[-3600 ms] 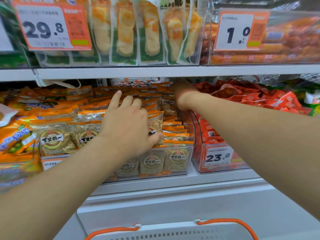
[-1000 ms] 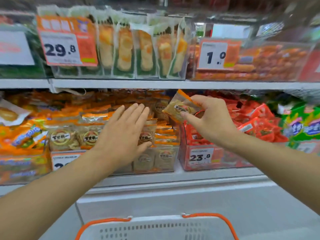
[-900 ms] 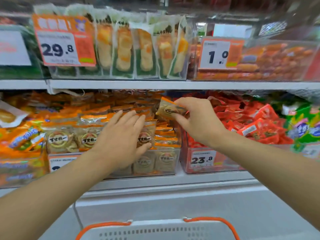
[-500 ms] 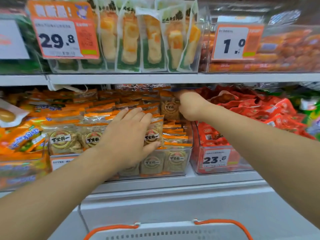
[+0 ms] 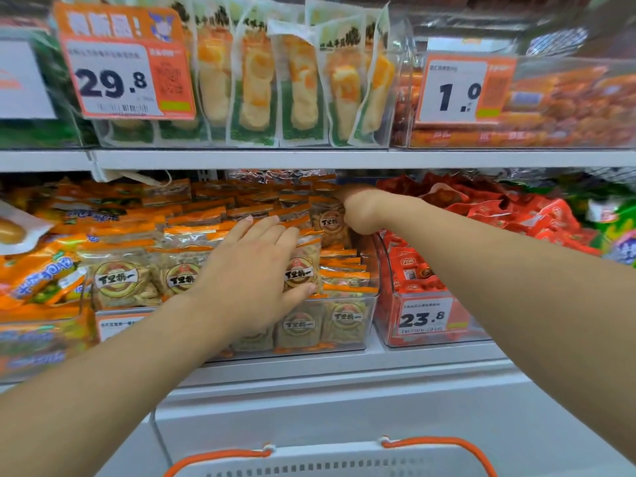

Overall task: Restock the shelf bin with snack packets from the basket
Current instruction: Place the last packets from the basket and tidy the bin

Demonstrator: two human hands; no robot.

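Packets (image 5: 298, 270) in the clear shelf bin (image 5: 344, 325) look light, soft and crinkly, so pinch one by its flat orange edge. Left hand (image 5: 256, 270) lies flat, fingers straight, pressing the front rows. Right hand (image 5: 358, 210) reaches deep at the back (fingers hidden, so its grip is unclear). Basket (image 5: 330, 459) waits below.

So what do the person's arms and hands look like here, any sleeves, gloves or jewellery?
Both forearms are bare as far as the frame shows, with no sleeves in sight. The left hand wears no glove or ring, and its nails are short and plain. The right hand is also ungloved, its wrist without watch or band; its fingers are hidden.
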